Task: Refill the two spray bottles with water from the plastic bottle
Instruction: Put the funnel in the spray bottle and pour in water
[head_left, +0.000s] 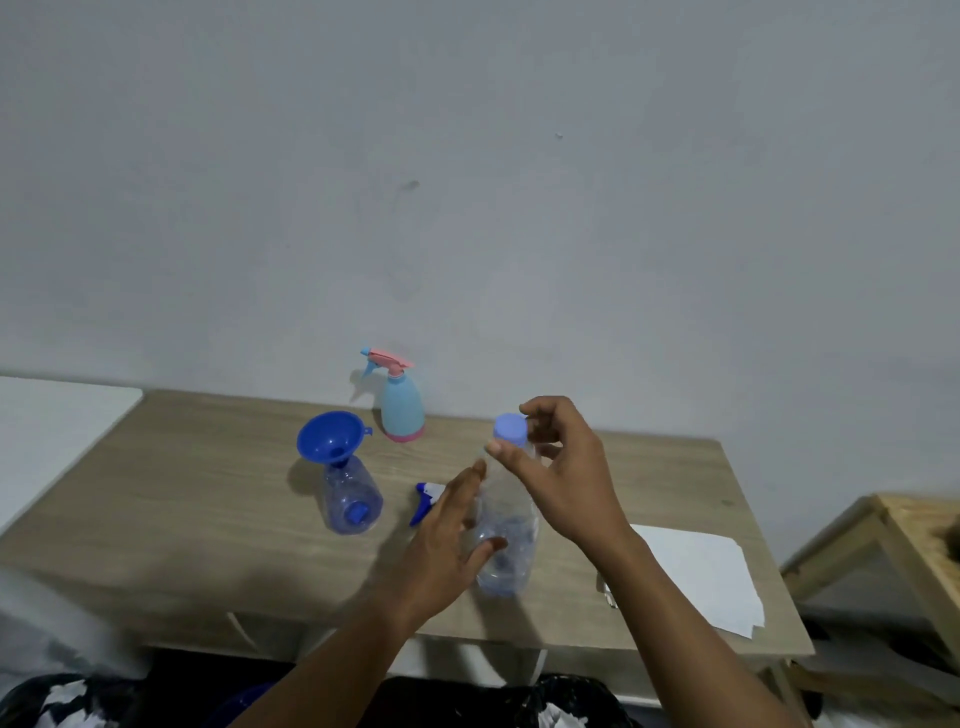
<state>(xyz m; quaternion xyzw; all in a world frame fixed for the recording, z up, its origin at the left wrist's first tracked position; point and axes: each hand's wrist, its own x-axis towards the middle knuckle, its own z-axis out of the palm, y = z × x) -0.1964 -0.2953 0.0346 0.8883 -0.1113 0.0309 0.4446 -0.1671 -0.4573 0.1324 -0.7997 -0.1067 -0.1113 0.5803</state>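
Observation:
A clear plastic bottle (506, 540) with a pale blue cap (510, 429) stands on the wooden table (208, 519). My left hand (452, 530) grips its body from the left. My right hand (561, 467) pinches the cap between thumb and fingers. A clear spray bottle (352, 499) stands to the left with a blue funnel (330, 436) in its neck. Its blue and white spray head (427, 501) lies on the table, partly hidden behind my left hand. A light blue spray bottle (401, 408) with a pink trigger head stands at the back by the wall.
A white sheet of paper (706, 577) lies at the table's right front corner. A wooden frame (883, 551) stands to the right of the table. A white surface (57, 415) adjoins the table on the left. A grey wall rises behind.

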